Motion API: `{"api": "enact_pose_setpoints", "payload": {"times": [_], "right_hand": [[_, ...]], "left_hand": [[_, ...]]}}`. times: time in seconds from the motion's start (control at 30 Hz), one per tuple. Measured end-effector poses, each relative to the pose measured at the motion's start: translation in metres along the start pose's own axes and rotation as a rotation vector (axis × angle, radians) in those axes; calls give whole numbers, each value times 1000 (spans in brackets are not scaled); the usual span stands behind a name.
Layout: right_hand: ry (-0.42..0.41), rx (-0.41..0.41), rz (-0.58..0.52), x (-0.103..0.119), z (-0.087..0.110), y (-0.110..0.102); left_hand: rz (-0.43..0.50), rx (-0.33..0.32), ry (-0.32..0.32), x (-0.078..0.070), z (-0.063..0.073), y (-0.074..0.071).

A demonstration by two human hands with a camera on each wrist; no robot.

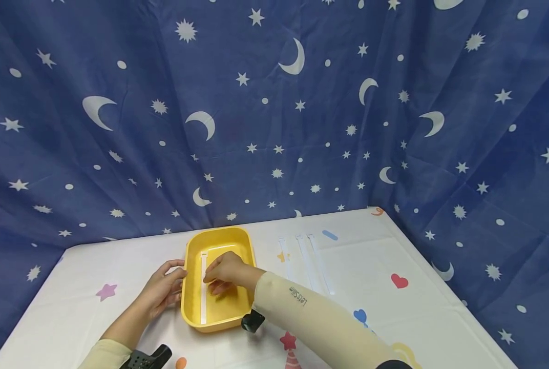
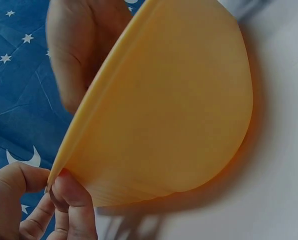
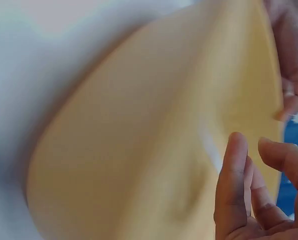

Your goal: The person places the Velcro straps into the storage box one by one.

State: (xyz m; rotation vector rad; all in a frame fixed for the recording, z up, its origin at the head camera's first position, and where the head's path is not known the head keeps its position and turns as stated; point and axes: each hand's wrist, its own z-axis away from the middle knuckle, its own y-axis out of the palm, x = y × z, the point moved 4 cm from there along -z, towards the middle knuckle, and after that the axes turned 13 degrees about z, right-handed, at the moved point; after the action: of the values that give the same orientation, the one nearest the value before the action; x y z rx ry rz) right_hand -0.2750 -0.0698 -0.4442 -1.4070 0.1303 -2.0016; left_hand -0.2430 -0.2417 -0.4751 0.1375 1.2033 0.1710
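A yellow plastic bin point(image 1: 193, 319) stands on the white cloth, left of the table's middle. Inside it, along its left side, lies a long thin white strap point(image 1: 204, 292) with a wider head at the far end. My left hand point(image 1: 163, 288) grips the bin's left rim between thumb and fingers; the left wrist view shows this pinch point(image 2: 64, 200) closely. Over the bin's inside, just right of the strap, is my right hand point(image 1: 228, 271). In the right wrist view, the thumb and index finger point(image 3: 231, 185) stand apart with nothing between them.
To the right of the bin, several more white straps point(image 1: 308, 261) lie lengthwise on the printed tablecloth point(image 1: 357, 261), partly behind the right sleeve point(image 1: 311, 318). A blue curtain point(image 1: 256, 128) with moons and stars hangs behind the table and along its right side.
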Motion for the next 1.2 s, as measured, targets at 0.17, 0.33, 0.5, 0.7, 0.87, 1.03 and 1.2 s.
{"api": "enact_pose_setpoints", "payload": {"times": [0.17,0.33,0.5,0.7,0.87,1.03,1.2], "right_hand": [[-44,73,5,9,7,-27],[-65,76,16,11,12,-72],[-54,24,53,1,18,-128],[13,-89,47,-35,20,-184],[74,-170,14,-71,17,-207],[100,-307,38,-98,17,-218],[118,-396,85,-121,22,-224]], "left_hand": [[-3,-5,8,0,0,0],[7,2,5,0,-1,0],[6,6,6,0,-1,1],[-11,-1,-1,-1,0,0],[-15,2,-6,0,0,-1],[-26,0,-11,1,0,-1],[-23,-1,-9,0,1,0]]}}
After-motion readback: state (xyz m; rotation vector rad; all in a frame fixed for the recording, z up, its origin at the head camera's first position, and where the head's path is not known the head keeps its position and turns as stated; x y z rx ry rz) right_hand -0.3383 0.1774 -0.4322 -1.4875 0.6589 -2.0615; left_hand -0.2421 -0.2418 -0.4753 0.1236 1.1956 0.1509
